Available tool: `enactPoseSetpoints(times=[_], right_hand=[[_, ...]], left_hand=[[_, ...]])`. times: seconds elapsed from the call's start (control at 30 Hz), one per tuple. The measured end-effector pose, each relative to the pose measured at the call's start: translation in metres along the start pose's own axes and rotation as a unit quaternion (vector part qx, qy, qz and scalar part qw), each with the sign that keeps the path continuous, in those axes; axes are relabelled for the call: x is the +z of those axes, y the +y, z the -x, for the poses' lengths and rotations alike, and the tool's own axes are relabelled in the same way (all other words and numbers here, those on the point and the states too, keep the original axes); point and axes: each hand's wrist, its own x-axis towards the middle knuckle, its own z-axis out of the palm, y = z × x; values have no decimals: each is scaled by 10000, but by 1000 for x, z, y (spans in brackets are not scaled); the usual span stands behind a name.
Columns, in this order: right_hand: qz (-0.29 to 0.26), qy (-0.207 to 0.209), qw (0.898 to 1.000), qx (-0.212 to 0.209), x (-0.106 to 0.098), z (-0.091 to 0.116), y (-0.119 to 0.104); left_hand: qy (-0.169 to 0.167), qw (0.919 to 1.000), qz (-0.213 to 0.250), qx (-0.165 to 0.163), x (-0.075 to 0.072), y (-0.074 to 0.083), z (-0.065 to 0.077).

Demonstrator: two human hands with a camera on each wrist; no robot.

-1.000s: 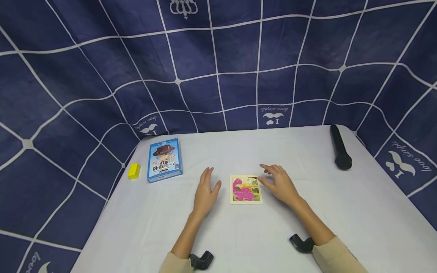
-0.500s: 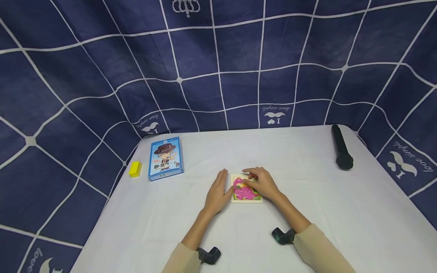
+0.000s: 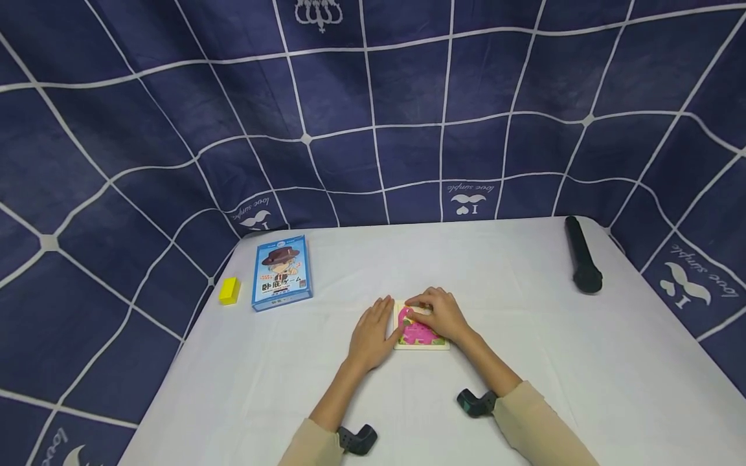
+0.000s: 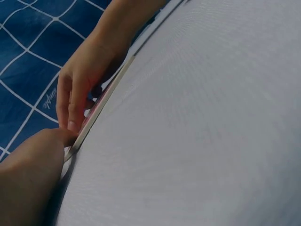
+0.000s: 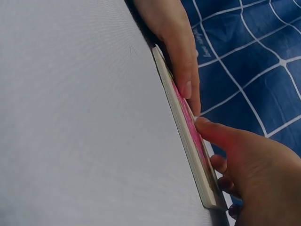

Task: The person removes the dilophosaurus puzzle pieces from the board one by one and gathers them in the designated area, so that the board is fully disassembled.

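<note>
A small square jigsaw puzzle [image 3: 422, 334] in a pale wooden frame lies flat on the white table, showing a pink dinosaur. My left hand [image 3: 370, 336] rests along its left side with fingers straight, the thumb over the frame's left edge. My right hand [image 3: 445, 317] reaches over the puzzle's upper part, thumb and index finger at the upper-left pieces, its other fingers bent. Whether a piece is pinched between them cannot be told. In the right wrist view the right thumb [image 5: 216, 132] touches the puzzle's face [image 5: 190, 120], while the left hand [image 5: 176, 52] stands opposite.
Toward the left edge of the white table [image 3: 350, 259] lie a blue card-game box [image 3: 282, 272] and a yellow block [image 3: 230, 291]. A black microphone [image 3: 583, 255] lies at the far right. Dark blue gridded cloth [image 3: 408, 84] hangs behind the table and at both sides.
Both hands have come inward from either side to the puzzle. Over the last half second the right hand has slid slightly left across its upper part; the puzzle has hardly moved.
</note>
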Motion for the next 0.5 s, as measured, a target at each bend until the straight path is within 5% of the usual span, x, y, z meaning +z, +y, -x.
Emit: enactPoseSetpoints(times=[0.5], right_hand=[[20, 8, 9999, -100, 2, -1, 1]], left_hand=[[-72, 9998, -168, -30, 0, 1, 1]])
